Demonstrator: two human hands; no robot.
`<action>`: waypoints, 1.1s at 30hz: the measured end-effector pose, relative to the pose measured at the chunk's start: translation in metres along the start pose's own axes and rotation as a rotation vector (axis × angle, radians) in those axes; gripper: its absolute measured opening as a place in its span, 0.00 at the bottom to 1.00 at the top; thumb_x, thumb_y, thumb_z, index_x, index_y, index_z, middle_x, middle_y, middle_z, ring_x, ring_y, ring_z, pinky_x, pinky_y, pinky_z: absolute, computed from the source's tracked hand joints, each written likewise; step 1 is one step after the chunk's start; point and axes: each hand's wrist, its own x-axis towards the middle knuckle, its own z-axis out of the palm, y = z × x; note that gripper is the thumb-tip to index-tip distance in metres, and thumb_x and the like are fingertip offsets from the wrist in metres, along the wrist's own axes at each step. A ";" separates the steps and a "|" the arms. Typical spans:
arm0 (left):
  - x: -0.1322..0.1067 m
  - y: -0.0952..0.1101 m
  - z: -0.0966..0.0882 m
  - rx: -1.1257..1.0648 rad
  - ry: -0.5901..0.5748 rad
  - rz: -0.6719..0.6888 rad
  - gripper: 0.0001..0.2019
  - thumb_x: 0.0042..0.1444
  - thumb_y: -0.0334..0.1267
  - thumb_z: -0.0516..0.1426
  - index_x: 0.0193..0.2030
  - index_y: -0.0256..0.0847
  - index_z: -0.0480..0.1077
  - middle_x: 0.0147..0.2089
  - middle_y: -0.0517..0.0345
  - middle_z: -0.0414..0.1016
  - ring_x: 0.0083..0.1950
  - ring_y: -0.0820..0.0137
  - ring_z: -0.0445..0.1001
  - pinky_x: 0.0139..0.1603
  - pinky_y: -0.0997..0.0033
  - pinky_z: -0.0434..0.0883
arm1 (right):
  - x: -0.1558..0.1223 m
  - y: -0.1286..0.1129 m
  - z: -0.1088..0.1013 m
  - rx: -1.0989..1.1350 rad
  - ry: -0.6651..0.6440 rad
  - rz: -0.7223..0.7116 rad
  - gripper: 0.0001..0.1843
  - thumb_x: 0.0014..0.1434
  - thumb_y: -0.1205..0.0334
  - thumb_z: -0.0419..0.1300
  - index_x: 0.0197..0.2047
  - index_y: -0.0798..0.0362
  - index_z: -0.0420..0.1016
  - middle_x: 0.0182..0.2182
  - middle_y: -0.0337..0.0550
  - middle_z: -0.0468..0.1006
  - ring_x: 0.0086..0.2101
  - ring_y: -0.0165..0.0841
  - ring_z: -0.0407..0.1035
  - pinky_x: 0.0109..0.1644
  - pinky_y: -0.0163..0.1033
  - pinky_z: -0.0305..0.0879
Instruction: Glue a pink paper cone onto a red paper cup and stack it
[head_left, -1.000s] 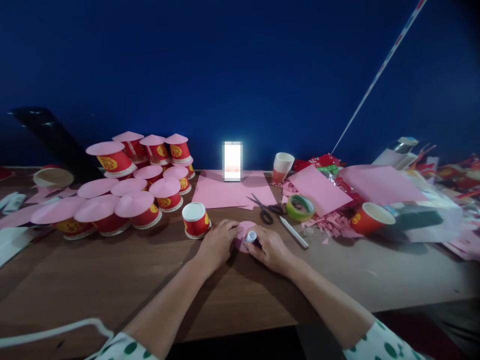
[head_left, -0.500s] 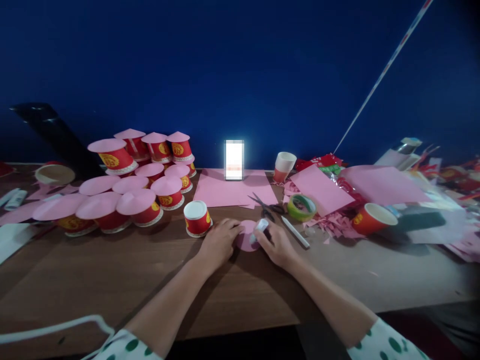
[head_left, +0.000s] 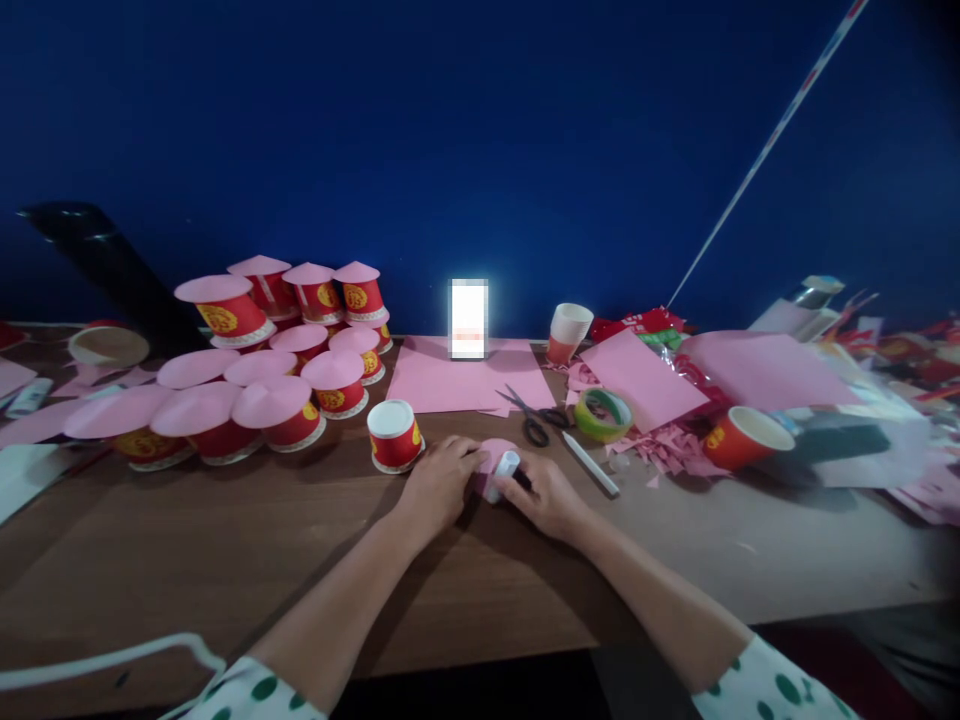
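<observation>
A small pink paper circle [head_left: 495, 448] lies on the table between my hands. My left hand [head_left: 442, 482] holds it at its left edge, fingers pressed together on the paper. In my right hand [head_left: 549, 492] is a white glue stick [head_left: 505, 468], gripped between thumb and fingers and tilted with its lower end on the circle. The grip hides part of the circle's right side. Just left of my left hand, a red paper cup [head_left: 395, 437] with a gold emblem stands upside down, its white base up.
Several red cups with pink cone tops [head_left: 274, 402] crowd the left. Behind my hands lie a pink sheet [head_left: 435, 385], scissors [head_left: 534, 420], a white pen [head_left: 592, 465] and a roll of green tape [head_left: 604, 415]. Pink scraps [head_left: 679, 450] and a tipped cup [head_left: 739, 440] are at right.
My right hand has moved the glue stick left and toward me across the pink circle. The left hand stays in place on the paper.
</observation>
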 end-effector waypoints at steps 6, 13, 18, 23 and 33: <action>0.001 0.001 0.003 0.008 0.010 -0.014 0.22 0.51 0.26 0.52 0.53 0.44 0.66 0.51 0.54 0.68 0.54 0.64 0.62 0.55 0.63 0.63 | 0.001 0.002 0.000 -0.032 0.131 0.022 0.09 0.62 0.59 0.51 0.39 0.54 0.69 0.35 0.44 0.75 0.36 0.34 0.69 0.41 0.35 0.63; -0.001 0.003 0.000 -0.010 0.018 -0.011 0.22 0.49 0.25 0.52 0.52 0.43 0.66 0.50 0.54 0.68 0.51 0.64 0.63 0.52 0.64 0.64 | 0.000 0.000 0.006 -0.240 -0.016 -0.061 0.10 0.61 0.58 0.52 0.43 0.54 0.67 0.38 0.47 0.75 0.38 0.36 0.68 0.40 0.36 0.62; -0.001 0.002 -0.001 -0.007 0.013 -0.016 0.23 0.49 0.25 0.52 0.53 0.45 0.65 0.50 0.54 0.67 0.52 0.65 0.63 0.52 0.64 0.64 | -0.002 0.001 0.003 -0.285 -0.007 -0.051 0.06 0.59 0.61 0.53 0.36 0.54 0.67 0.31 0.44 0.74 0.31 0.34 0.67 0.35 0.34 0.60; 0.000 0.002 0.000 -0.017 0.020 -0.025 0.21 0.51 0.25 0.51 0.52 0.46 0.66 0.51 0.55 0.68 0.53 0.65 0.62 0.53 0.64 0.64 | -0.004 0.001 -0.002 -0.183 0.188 0.041 0.09 0.61 0.61 0.48 0.33 0.53 0.65 0.27 0.42 0.71 0.29 0.32 0.66 0.34 0.35 0.60; 0.000 0.004 0.000 -0.009 0.000 -0.045 0.23 0.49 0.25 0.52 0.52 0.44 0.67 0.51 0.54 0.68 0.53 0.65 0.62 0.54 0.63 0.63 | 0.002 0.002 0.003 -0.178 0.154 0.041 0.07 0.60 0.61 0.52 0.37 0.53 0.69 0.33 0.45 0.76 0.34 0.35 0.70 0.39 0.36 0.64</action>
